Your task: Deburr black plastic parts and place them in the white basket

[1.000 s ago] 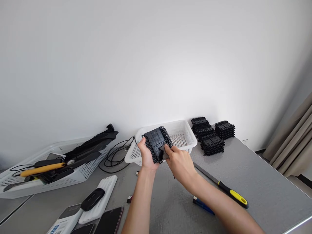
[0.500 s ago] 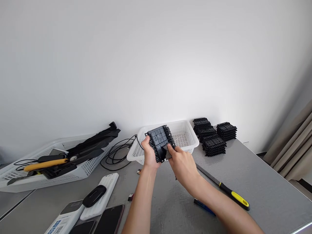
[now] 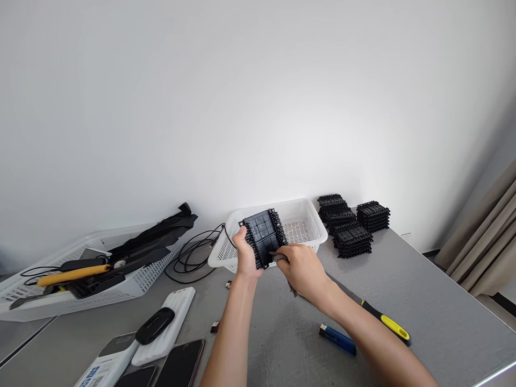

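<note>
Two hands meet at the centre of the head view, both closed on one thing: a black ribbed plastic tray (image 3: pixel 263 237) held up off the grey surface (image 3: pixel 423 306), in front of the near rim of a white basket (image 3: pixel 300 226). The left hand (image 3: pixel 246 259) grips the tray's lower-left edge, thumb on the front face and fingers hidden behind. The right hand (image 3: pixel 302 269) is closed at the tray's lower-right corner, pinching what looks like a small grey cloth (image 3: pixel 278 258) against it; a scrap of it hangs below the palm. The tray faces the camera, and its long axis runs from lower left to upper right of the frame. It lies just above and beyond both hands, the left being the one that carries it. Both forearms rise from the bottom edge, the right crossing from the lower right.

Right of the basket stand stacks of like black trays (image 3: pixel 351 223). Under the right forearm lie a yellow-handled tool (image 3: pixel 377 317) and a blue lighter (image 3: pixel 337 339). At the left a second basket (image 3: pixel 80 279) holds tools and cables.
</note>
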Demonstrator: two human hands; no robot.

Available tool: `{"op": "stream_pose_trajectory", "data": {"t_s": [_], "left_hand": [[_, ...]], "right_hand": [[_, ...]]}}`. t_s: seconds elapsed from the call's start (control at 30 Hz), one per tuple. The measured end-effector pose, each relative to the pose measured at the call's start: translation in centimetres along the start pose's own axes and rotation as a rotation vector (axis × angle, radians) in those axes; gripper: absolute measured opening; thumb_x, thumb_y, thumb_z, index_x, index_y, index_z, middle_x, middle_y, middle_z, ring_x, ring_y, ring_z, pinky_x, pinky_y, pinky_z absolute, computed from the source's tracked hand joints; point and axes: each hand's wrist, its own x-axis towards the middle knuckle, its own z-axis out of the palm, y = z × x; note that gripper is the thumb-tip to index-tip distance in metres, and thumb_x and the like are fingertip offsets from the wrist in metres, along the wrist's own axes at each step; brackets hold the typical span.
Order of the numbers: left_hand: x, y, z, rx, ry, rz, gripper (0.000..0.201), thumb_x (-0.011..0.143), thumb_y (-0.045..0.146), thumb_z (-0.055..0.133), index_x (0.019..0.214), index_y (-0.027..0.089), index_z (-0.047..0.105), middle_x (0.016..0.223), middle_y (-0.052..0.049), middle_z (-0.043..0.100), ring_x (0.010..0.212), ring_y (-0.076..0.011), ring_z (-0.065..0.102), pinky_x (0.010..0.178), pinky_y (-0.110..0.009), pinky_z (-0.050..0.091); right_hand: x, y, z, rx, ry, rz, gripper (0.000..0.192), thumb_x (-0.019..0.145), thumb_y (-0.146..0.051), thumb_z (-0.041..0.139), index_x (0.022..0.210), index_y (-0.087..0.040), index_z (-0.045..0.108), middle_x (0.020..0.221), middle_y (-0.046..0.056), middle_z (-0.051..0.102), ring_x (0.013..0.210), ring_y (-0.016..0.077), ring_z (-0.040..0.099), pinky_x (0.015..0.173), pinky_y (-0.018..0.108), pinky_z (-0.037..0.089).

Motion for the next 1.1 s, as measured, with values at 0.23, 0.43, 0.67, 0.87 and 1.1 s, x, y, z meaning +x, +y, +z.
{"op": "stream_pose_trajectory", "data": {"t_s": [0.23, 0.43, 0.67, 0.87, 1.1], "left_hand": [[0.1, -0.1, -0.2, 0.007, -0.015, -0.015, 0.042, 0.077, 0.052, 0.048, 0.088, 0.017, 0.068, 0.084, -0.007, 0.073, 0.092, -0.0272, 0.070, 0.073, -0.034, 0.057], [-0.5, 0.6, -0.3, 0.048, -0.048, -0.013, 0.047, 0.080, 0.053, 0.044, 0.096, 0.017, 0.070, 0.089, -0.009, 0.074, 0.097, -0.0279, 0.068, 0.078, -0.035, 0.056], [-0.7, 0.3, 0.0, 0.015, -0.090, -0.042, 0.049, 0.078, 0.057, 0.047, 0.096, 0.018, 0.070, 0.092, -0.009, 0.074, 0.099, -0.0290, 0.068, 0.078, -0.037, 0.056], [-0.7, 0.5, 0.0, 0.017, -0.035, 0.022, 0.048, 0.075, 0.057, 0.048, 0.090, 0.017, 0.070, 0.086, -0.008, 0.074, 0.093, -0.0286, 0.069, 0.074, -0.035, 0.057], [-0.9, 0.4, 0.2, -0.012, -0.037, -0.051, 0.044, 0.078, 0.054, 0.047, 0.087, 0.018, 0.069, 0.085, -0.008, 0.074, 0.094, -0.0278, 0.069, 0.075, -0.034, 0.057]], "right_hand": [[-0.1, -0.2, 1.0, 0.204, -0.025, -0.139, 0.031, 0.081, -0.008, 0.051, 0.099, -0.018, 0.073, 0.090, 0.005, 0.072, 0.077, 0.0178, 0.062, 0.064, 0.024, 0.036], [0.0, 0.9, -2.1, 0.344, 0.035, -0.084, 0.027, 0.081, -0.009, 0.046, 0.084, -0.017, 0.072, 0.067, -0.001, 0.065, 0.059, 0.0117, 0.050, 0.057, 0.021, 0.032], [-0.4, 1.0, -3.3, 0.431, 0.026, -0.111, 0.035, 0.082, -0.010, 0.044, 0.100, -0.018, 0.073, 0.071, -0.002, 0.066, 0.060, 0.0111, 0.052, 0.057, 0.019, 0.034], [-0.7, -0.3, -1.6, 0.292, -0.079, -0.210, 0.040, 0.078, -0.007, 0.047, 0.104, -0.022, 0.074, 0.092, 0.003, 0.073, 0.079, 0.0168, 0.064, 0.069, 0.022, 0.040], [-1.2, -0.5, -2.9, 0.211, -0.051, -0.144, 0.031, 0.082, -0.009, 0.047, 0.092, -0.021, 0.074, 0.078, 0.001, 0.071, 0.068, 0.0150, 0.060, 0.063, 0.023, 0.036]]}}
